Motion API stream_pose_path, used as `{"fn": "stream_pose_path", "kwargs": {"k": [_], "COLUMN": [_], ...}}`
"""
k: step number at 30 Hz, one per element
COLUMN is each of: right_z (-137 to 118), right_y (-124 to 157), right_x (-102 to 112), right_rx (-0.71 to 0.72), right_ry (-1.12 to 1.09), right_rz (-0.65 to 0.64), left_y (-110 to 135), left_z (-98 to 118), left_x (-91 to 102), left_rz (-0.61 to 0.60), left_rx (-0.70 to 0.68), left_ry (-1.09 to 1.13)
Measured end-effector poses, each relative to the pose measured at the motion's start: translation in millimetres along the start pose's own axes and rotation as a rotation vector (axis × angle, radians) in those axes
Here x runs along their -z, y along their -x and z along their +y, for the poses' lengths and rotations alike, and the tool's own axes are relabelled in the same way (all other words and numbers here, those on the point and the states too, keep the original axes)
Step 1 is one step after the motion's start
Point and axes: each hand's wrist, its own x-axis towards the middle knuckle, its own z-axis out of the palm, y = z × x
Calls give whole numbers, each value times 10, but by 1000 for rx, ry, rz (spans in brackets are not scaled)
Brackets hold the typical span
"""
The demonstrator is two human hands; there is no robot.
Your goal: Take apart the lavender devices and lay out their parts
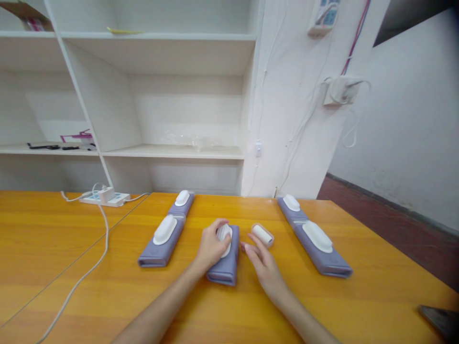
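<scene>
At the middle of the table, my left hand is closed around a white oval piece that lies on a folded purple wallet-like case. My right hand hovers just right of that case, its fingers apart and holding nothing. Beyond its fingertips lies a small white piece with a clear, pinkish edge. To the left, a purple case bears a white oval piece, with another purple case and a smaller white piece behind it. A similar pair stands on the right, with white pieces on purple cases.
A white power strip sits at the table's back left, its cable running toward the front. White shelves rise behind the orange-brown table. A dark flat object lies at the right front edge.
</scene>
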Motion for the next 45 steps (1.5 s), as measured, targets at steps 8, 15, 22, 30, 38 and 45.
{"fn": "stream_pose_path", "kwargs": {"k": [8, 15, 22, 30, 38, 45], "right_z": [-368, -639, -678, -512, -585, -572], "right_y": [-213, -387, -400, -424, -491, -548], "right_x": [-448, -554, -525, -525, -491, -646], "right_rx": [-121, -243, -435, -376, -407, -374], "right_ry": [-265, -272, -112, -96, -174, -294], "right_rz": [172, 265, 240, 221, 270, 290], "left_y": [-17, -271, -385, -466, -559, -548], "left_z": [4, -57, -164, -187, -164, -265], "left_x": [-175, -82, -60, -81, -170, -38], "left_rz": [140, 23, -173, -272, -234, -232], "left_rx": [361, 363, 331, 363, 259, 222], "left_ry": [711, 509, 401, 169, 173, 161]}}
